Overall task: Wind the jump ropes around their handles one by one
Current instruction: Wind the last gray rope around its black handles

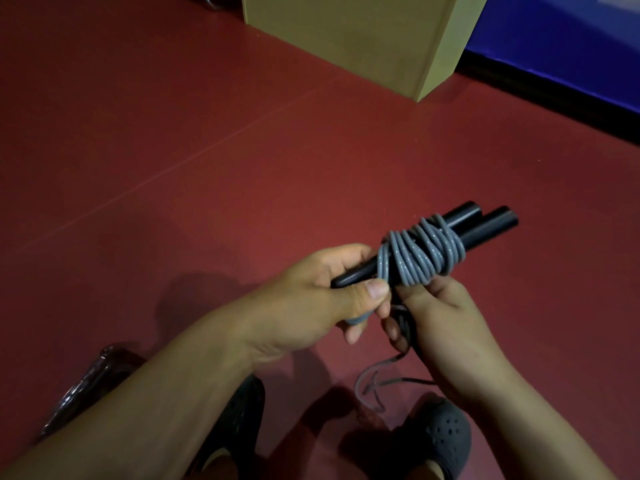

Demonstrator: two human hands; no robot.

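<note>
Nearly wound: left hand (311, 292) gripping black handles (478, 223), right hand (440, 313) pinching grey rope (422, 258) tail beneath coils. Next probably needing tail tucked under.

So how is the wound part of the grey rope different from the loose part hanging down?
The wound rope sits in tight, overlapping coils around the two black handles, held up between the left hand and right hand. The loose rope is slack, trailing below the hands in an open loop over the red floor. Both look like the same grey cord.
</note>
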